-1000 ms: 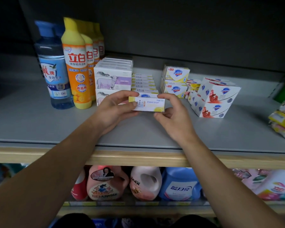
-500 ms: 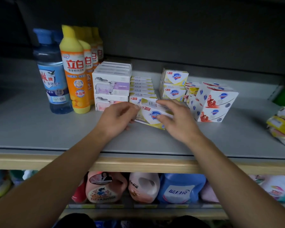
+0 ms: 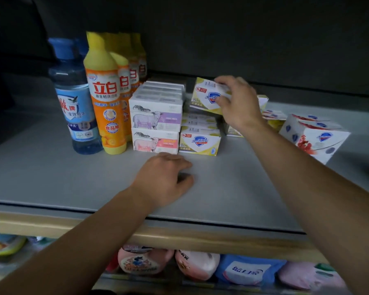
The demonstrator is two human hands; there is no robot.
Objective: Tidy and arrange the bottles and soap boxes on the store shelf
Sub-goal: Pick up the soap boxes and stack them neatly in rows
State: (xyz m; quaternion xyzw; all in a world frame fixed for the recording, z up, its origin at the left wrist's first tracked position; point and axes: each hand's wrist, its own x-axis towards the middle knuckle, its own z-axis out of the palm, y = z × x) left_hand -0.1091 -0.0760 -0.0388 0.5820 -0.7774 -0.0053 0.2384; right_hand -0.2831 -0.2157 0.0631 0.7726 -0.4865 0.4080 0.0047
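Uppermost, the right hand [image 3: 239,103] pinches a tilted yellow-and-white soap box [image 3: 207,96] above the row of matching boxes [image 3: 198,141]. At seven o'clock from it, the left hand [image 3: 164,182] rests on the grey shelf [image 3: 51,177], fingers loosely curled, holding nothing. Bottles [image 3: 103,99] stand at nine o'clock.

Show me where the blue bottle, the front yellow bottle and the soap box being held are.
blue bottle [image 3: 75,107]: head view, on its front label.
front yellow bottle [image 3: 104,96]: head view, on the orange label.
held soap box [image 3: 207,96]: head view, on its printed face, left of the right hand [image 3: 238,101].
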